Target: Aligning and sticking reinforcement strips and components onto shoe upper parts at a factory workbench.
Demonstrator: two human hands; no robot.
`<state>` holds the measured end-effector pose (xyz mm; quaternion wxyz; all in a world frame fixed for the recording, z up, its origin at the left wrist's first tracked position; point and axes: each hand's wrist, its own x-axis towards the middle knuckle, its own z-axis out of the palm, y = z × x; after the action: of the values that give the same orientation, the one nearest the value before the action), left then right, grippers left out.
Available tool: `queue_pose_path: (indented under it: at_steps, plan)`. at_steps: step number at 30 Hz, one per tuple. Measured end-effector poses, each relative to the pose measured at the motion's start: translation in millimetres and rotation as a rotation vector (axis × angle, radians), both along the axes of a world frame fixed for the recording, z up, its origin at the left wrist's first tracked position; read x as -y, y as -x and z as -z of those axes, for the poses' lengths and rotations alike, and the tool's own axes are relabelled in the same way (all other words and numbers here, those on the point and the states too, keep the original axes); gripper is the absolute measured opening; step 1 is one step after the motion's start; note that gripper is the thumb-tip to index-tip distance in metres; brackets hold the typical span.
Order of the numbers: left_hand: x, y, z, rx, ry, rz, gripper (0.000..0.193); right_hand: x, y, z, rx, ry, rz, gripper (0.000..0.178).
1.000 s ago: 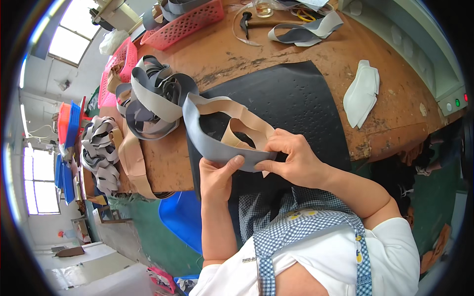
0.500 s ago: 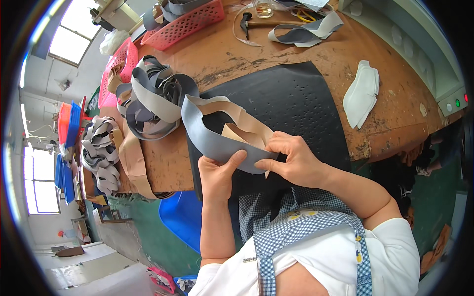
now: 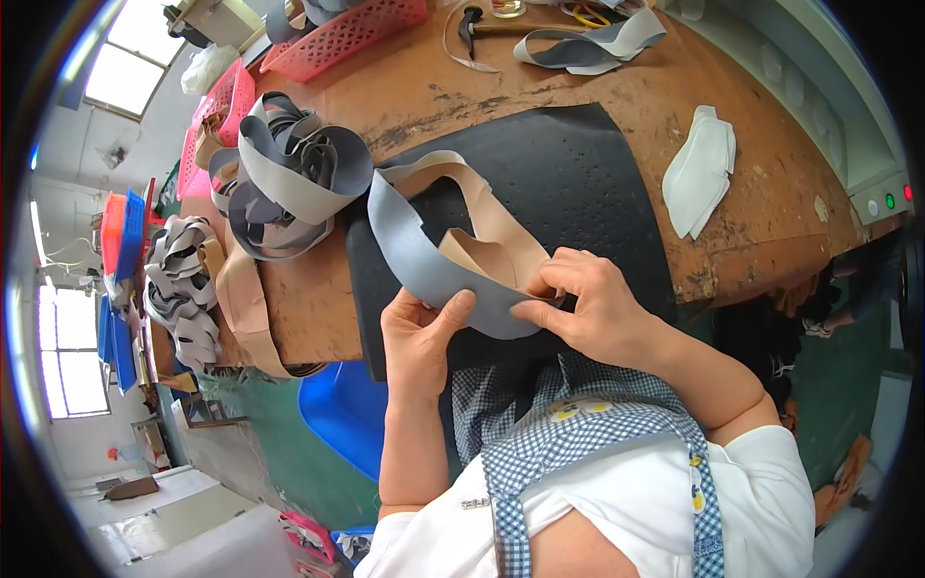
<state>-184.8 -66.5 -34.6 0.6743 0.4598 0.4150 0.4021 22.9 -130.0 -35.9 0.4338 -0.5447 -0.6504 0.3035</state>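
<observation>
Head view: a two-tone band [image 3: 424, 260] up in both hands, over the near part of a black mat [image 3: 578, 178] on a scuffed brown bench [image 3: 434, 101]. Can't tell if touching the mat anywhere. Pretty clean-looking: smooth, matte grey-blue on the outside, peachy tan on the inside, curved round into a wide loop. Standing more or less on edge, with the tan face showing along the far side. Got a tan flap folded up inside the loop too, close to the right-hand grip.

Fingers of the left hand [image 3: 416, 337] closed on the lower part, thumb flat against the grey-blue face, the rest tucked behind. Fingers of the right hand [image 3: 597, 303] pinched together on the near right end, thumb on the outer face, index finger over the tan side.

Just left of the loop: a tangled heap of grey strips [image 3: 299, 173], plus a long tan strip [image 3: 249, 303]. Off to the right: white cut pieces [image 3: 700, 173]. Up at the back: a hammer [image 3: 468, 31] and a pink basket [image 3: 347, 40].
</observation>
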Motion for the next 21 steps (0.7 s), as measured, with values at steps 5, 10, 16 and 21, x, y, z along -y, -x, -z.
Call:
queue_pose_path:
  at_steps: [5,10,16,21]
  plan:
    - [7,-5,2,0.105,0.028,0.034,0.027,-6,4,-11,-0.346,0.329,-0.015,0.019]
    - [11,-5,4,0.154,0.014,0.04,0.028,0,7,-5,-0.433,0.34,0.017,0.017]
    - [7,-5,8,0.1,0.047,0.0,0.026,3,16,-2,-0.357,0.154,0.129,0.015]
    - [2,-6,7,0.003,0.05,0.011,0.021,3,15,-1,-0.354,0.111,0.105,0.015]
